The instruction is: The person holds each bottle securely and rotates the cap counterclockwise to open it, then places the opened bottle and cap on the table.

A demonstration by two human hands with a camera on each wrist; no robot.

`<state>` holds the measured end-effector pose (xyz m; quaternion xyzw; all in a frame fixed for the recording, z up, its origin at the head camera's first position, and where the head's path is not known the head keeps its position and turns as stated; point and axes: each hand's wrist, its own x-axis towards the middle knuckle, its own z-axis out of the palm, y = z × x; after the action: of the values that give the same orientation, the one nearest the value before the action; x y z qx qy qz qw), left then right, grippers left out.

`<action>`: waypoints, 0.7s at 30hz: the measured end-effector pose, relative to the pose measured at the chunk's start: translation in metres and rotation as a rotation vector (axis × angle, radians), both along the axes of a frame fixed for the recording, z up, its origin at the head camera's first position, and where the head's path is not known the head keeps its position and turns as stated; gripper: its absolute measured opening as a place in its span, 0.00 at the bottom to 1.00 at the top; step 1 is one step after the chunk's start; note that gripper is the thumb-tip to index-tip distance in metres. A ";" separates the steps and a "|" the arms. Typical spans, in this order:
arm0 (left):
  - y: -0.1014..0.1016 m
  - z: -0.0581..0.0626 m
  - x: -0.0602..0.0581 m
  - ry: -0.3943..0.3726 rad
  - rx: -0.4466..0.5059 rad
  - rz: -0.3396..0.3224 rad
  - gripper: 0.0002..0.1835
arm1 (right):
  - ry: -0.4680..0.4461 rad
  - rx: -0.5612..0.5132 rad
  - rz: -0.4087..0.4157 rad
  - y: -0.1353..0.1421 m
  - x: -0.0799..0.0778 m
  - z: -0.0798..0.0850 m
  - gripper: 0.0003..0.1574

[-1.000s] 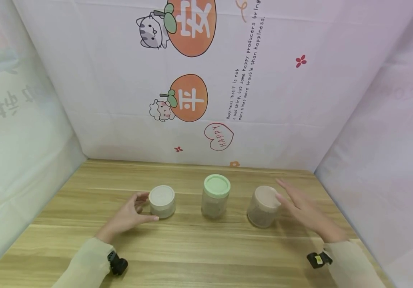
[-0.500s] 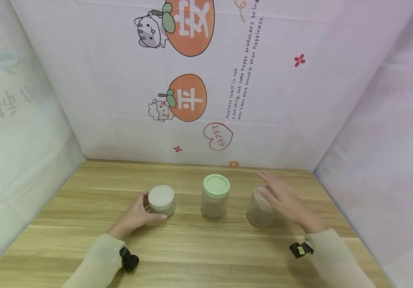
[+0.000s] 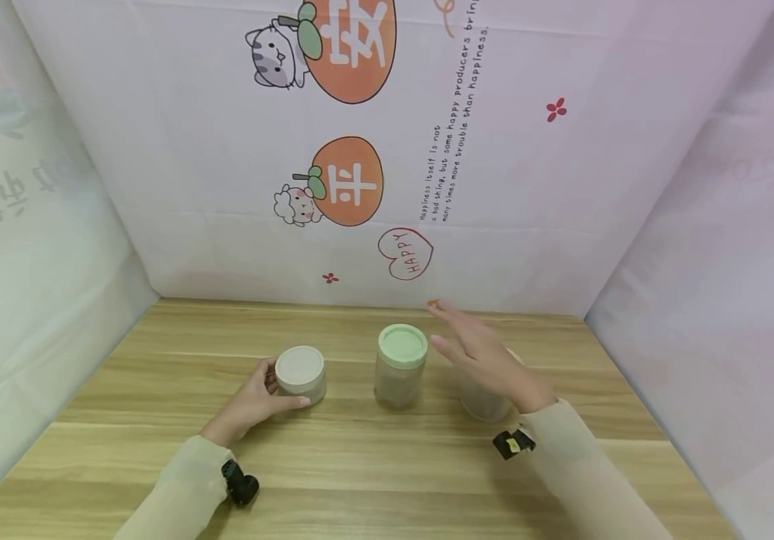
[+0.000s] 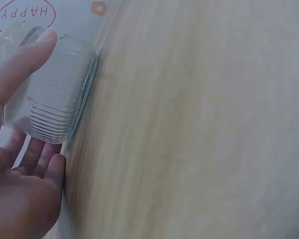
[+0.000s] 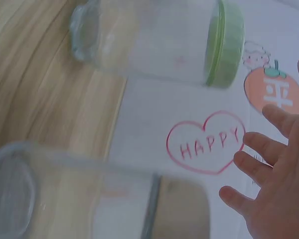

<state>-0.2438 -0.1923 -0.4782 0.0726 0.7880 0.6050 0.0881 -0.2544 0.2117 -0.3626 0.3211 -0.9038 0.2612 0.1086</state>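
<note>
My left hand (image 3: 250,405) holds a short glass jar with a white lid (image 3: 301,366), thumb along the near side and fingers round the far side. In the left wrist view the ribbed glass of this jar (image 4: 57,99) sits between thumb and fingers, its base at the tabletop. A taller glass jar with a light green lid (image 3: 400,367) stands upright in the middle. My right hand (image 3: 488,364) is in the air with fingers stretched out, holding nothing, its fingertips just right of the green lid. Beneath it, a third glass jar (image 3: 481,401) is partly hidden; its beige lid (image 5: 183,209) shows in the right wrist view.
The jars stand in a row on a wood-grain table (image 3: 360,480). A white printed cloth (image 3: 508,255) rises along the table's back edge, with more cloth at the left (image 3: 56,262) and right sides. Each wrist wears a small black camera.
My right hand has swept left, from beside the right jar to over it and close to the green-lidded jar. My left hand has closed in round the short jar; the jars stay put.
</note>
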 end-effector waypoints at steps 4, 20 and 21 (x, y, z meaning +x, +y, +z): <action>0.000 0.001 0.001 0.002 0.000 0.003 0.55 | -0.008 0.025 0.020 -0.022 -0.005 0.004 0.38; 0.002 0.005 0.003 -0.026 0.021 0.017 0.54 | 0.066 0.083 0.166 -0.112 -0.010 -0.002 0.39; 0.001 0.005 0.003 -0.028 0.021 0.021 0.54 | 0.068 0.079 0.179 -0.117 -0.009 -0.003 0.38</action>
<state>-0.2406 -0.1910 -0.4732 0.0570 0.7811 0.6150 0.0921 -0.2634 0.0951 -0.3653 0.4132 -0.8769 0.2231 0.1027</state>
